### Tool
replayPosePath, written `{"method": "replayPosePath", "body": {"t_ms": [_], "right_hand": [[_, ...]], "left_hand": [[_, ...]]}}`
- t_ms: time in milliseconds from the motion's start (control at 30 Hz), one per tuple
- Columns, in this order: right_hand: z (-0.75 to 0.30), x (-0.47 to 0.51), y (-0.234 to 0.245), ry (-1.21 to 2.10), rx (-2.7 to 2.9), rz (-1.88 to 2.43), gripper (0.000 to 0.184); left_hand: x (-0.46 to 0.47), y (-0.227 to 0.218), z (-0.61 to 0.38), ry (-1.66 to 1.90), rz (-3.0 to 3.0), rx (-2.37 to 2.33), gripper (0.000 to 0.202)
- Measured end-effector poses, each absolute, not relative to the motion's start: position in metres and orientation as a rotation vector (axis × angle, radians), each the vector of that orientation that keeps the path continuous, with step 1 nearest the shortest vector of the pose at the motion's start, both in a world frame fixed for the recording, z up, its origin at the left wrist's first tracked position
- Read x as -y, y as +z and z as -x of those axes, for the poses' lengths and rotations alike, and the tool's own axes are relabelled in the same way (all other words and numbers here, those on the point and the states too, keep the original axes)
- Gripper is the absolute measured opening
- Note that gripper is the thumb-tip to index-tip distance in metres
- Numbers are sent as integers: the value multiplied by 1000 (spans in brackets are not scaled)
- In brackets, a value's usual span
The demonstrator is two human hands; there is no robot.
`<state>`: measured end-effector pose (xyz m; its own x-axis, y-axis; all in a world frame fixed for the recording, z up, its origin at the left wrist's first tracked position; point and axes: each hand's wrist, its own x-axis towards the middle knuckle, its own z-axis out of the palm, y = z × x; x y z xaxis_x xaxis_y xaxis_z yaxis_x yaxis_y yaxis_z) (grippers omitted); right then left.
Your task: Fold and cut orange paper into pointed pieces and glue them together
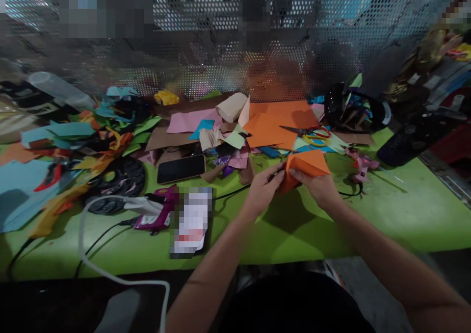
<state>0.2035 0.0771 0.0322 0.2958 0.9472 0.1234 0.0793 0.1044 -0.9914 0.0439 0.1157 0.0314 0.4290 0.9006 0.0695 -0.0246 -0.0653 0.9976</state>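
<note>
A bent piece of orange paper (309, 164) is held above the green tabletop between my two hands. My left hand (265, 188) pinches its left edge with thumb and fingers. On the other side, my right hand (318, 188) grips it with the thumb on the near face; the fingers behind are hidden. Just beyond the paper lie scissors (316, 136) with red and yellow handles, partly on a larger orange sheet (275, 122). To the right of my right hand sits a small pink object (362, 165) with a black cord near it.
A dark phone (181, 168), a lit phone (193, 220) and a purple power strip (158, 210) with cables lie at left. Further left are a yellow glue gun (61, 208) and a black round tray (121, 181). Paper scraps line the perforated metal panel (221, 53). A dark bottle (408, 139) lies right.
</note>
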Motion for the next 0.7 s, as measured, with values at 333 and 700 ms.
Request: {"method": "replayPosePath", "body": {"t_ms": [333,700], "right_hand": [[-203,-77,35,839,1104,1310,30],[-199,-75,42,855,1060,1319,31]], "left_hand": [[-117,26,-44,926,-1546,-848,36],[-117,26,-43,930,-1639,-860,37]]}}
